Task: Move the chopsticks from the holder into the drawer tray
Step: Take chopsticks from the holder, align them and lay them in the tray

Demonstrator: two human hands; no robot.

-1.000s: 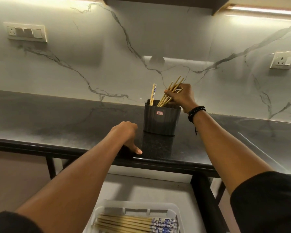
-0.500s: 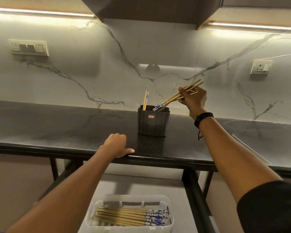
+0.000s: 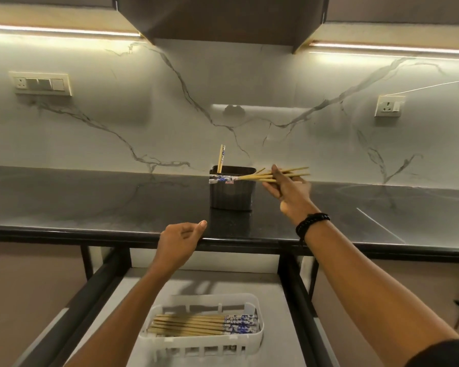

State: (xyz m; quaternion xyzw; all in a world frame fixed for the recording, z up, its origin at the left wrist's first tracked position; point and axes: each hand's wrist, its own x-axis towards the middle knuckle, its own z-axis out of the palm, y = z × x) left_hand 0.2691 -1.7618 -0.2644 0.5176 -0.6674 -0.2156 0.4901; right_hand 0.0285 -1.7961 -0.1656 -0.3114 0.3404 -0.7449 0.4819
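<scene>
Gripping chopsticks [image 3: 249, 177] level beside the holder [image 3: 231, 197], likely to match those in the tray [image 3: 260, 337], right hand [image 3: 289, 193] works alone; left hand [image 3: 178, 245] rests empty, loosely curled, bracing on the counter [image 3: 90, 207] edge.

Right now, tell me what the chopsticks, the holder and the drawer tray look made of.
Chopsticks: likely bamboo or wood, matte tan shafts, blue-and-white patterned ends.
Holder: probably dark plastic, ribbed wall, slight sheen.
Drawer tray: white plastic, it seems, moulded slotted walls.
</scene>
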